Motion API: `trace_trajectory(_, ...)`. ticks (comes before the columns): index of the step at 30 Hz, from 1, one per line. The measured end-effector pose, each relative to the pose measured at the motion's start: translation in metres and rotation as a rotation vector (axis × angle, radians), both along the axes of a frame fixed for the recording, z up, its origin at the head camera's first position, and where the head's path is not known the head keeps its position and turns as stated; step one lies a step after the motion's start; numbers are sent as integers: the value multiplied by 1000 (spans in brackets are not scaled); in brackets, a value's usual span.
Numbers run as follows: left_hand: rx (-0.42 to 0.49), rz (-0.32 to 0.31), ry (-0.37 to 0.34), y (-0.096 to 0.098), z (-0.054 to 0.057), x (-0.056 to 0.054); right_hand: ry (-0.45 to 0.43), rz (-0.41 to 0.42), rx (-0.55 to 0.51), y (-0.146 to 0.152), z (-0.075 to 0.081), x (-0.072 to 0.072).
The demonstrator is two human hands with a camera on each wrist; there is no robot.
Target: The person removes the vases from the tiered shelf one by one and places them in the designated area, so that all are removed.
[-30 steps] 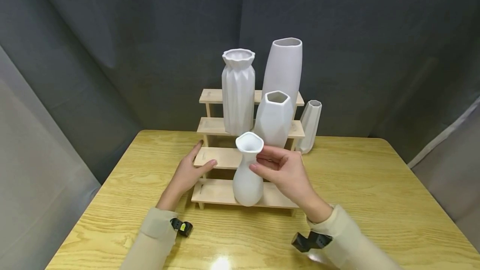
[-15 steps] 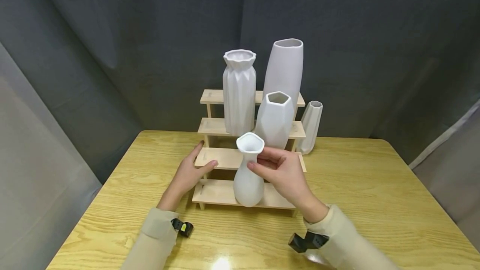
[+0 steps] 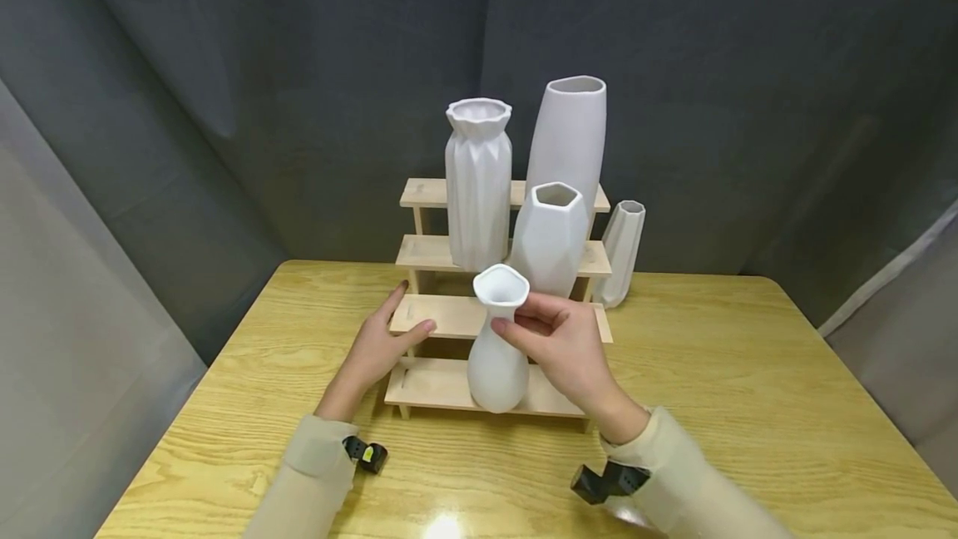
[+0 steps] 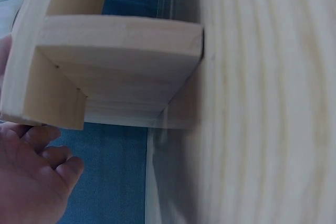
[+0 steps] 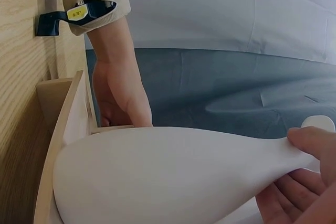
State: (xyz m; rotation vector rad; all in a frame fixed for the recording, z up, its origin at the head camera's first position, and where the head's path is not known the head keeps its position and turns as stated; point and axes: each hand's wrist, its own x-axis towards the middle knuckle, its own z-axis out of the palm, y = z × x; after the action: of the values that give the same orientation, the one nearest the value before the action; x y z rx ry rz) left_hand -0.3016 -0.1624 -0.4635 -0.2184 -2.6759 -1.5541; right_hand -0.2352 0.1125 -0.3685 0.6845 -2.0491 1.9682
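Observation:
A white bulb-shaped vase (image 3: 497, 368) with a flared, wavy rim stands upright at the front of the stepped wooden rack's lowest board (image 3: 434, 381). My right hand (image 3: 565, 348) pinches its neck between thumb and fingers. In the right wrist view the vase (image 5: 157, 177) lies sideways across the picture, its base at the board and the thumb on its neck. My left hand (image 3: 377, 343) holds the rack's left end, thumb at the second board (image 3: 437, 314). The left wrist view shows curled fingers (image 4: 58, 156) beside the rack's wooden end (image 4: 58, 90).
Higher on the rack stand a pleated white vase (image 3: 477, 190), a faceted white vase (image 3: 550, 244) and a tall smooth vase (image 3: 567, 140). A slim vase (image 3: 621, 256) stands on the table (image 3: 711, 373) behind the rack's right side. Dark curtains (image 3: 359, 106) hang behind.
My right wrist has swung slightly left while its fingers stay on the vase's neck. The vase, the rack and my left hand keep their places.

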Motion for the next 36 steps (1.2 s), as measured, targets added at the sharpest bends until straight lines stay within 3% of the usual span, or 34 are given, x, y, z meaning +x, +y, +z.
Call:
trace_trajectory(15, 2, -2, -1, -1, 0, 0, 36, -41, 6, 4, 2, 7)
trace_trajectory(36, 19, -21, -7, -2, -1, -1, -14, -55, 1, 32, 10, 21)
